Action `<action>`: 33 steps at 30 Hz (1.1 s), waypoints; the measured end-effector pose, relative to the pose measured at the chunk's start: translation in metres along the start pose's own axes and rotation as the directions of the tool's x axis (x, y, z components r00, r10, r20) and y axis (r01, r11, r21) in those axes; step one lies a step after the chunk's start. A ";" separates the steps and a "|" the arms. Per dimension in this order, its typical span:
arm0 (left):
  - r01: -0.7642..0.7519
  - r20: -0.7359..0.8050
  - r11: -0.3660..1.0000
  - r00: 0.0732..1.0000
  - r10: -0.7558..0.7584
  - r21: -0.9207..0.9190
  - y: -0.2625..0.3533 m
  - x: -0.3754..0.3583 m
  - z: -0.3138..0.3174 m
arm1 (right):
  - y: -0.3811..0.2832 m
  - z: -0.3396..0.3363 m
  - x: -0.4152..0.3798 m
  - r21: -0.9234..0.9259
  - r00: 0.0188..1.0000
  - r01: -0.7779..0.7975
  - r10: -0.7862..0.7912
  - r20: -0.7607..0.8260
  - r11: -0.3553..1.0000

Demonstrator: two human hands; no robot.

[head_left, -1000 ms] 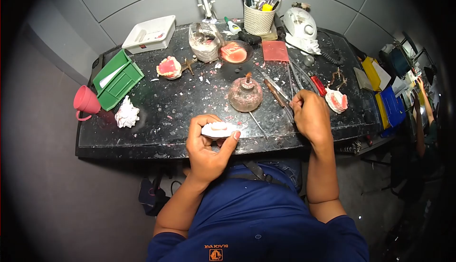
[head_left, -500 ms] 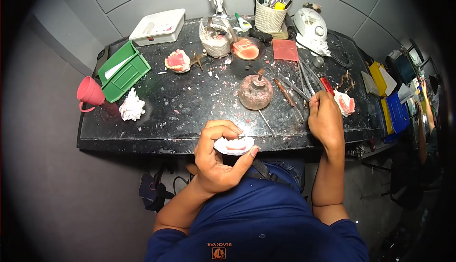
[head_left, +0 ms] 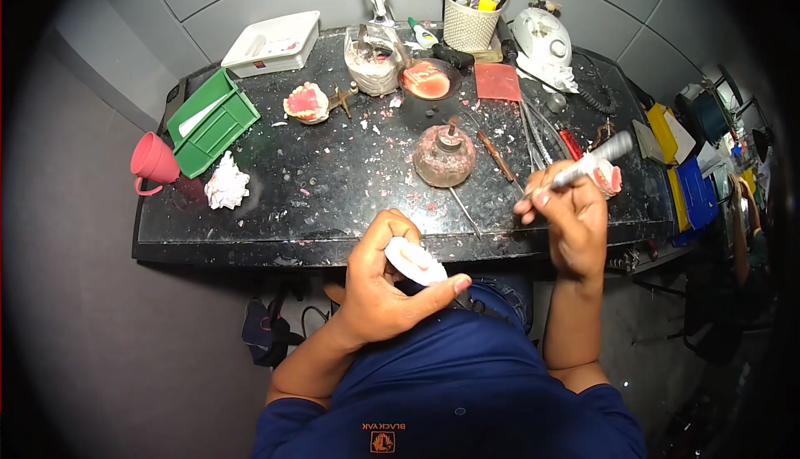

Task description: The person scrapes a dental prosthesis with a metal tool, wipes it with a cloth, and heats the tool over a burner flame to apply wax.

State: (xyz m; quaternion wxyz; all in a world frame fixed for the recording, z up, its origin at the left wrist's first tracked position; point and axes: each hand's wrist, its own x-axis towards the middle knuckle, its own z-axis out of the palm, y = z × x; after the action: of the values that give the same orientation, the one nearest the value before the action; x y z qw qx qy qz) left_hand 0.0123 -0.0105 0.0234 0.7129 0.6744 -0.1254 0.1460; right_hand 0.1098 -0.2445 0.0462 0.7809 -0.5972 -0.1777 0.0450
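Plaster cast [head_left: 414, 261] with a pale pink wax rim sits in the left hand [head_left: 385, 280], grip closed round it, thumb under and fingers curled over, held just below the front edge of the desk [head_left: 275, 234] over the lap; right hand [head_left: 568, 213] has its grip closed on a slim metal-handled tool [head_left: 583, 166], raised off the desk, tip end hidden in the fingers. Progress, as I read it: cast and tool both in hand, so pickup is done; tool not yet at the cast or at the spirit lamp [head_left: 444, 156], can't tell if the wick is lit, so the actual wax work looks still ahead. Versus half a second ago: right hand was down among the instruments [head_left: 533, 138] on the desk, now lifted with one; cast has tilted and moved slightly lower
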 end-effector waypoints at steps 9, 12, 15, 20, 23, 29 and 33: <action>0.192 0.240 0.975 0.958 -0.160 -0.115 0.015 -0.004 -0.006 | -0.019 0.053 -0.029 -0.267 0.878 0.396 -0.277 0.389 0.879; 0.200 0.274 0.969 0.949 -0.156 -0.144 0.015 -0.004 -0.005 | -0.018 0.059 -0.034 -0.326 0.821 0.531 -0.380 0.426 0.782; 0.187 0.288 0.966 0.949 -0.130 -0.177 0.014 -0.005 -0.004 | -0.021 0.058 -0.039 -0.314 0.818 0.503 -0.326 0.475 0.805; 0.178 0.294 0.970 0.948 -0.124 -0.166 0.013 -0.006 -0.005 | -0.020 0.060 -0.038 -0.333 0.798 0.535 -0.334 0.503 0.777; 0.168 0.289 0.977 0.949 -0.125 -0.131 0.014 -0.005 -0.005 | -0.016 0.060 -0.037 -0.322 0.772 0.587 -0.393 0.500 0.743; 0.162 0.289 0.982 0.949 -0.129 -0.095 0.012 -0.007 -0.006 | -0.017 0.061 -0.037 -0.329 0.775 0.587 -0.395 0.494 0.740; 0.138 0.326 0.984 0.941 -0.095 -0.111 0.011 -0.004 -0.008 | -0.017 0.060 -0.037 -0.334 0.780 0.578 -0.384 0.494 0.745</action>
State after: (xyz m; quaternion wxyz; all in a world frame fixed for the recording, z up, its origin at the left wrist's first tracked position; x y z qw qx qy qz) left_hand 0.0044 -0.0020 0.0320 0.7337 0.6465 -0.2082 -0.0163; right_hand 0.0533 -0.2047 0.0677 0.5443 -0.6770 -0.4876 -0.0877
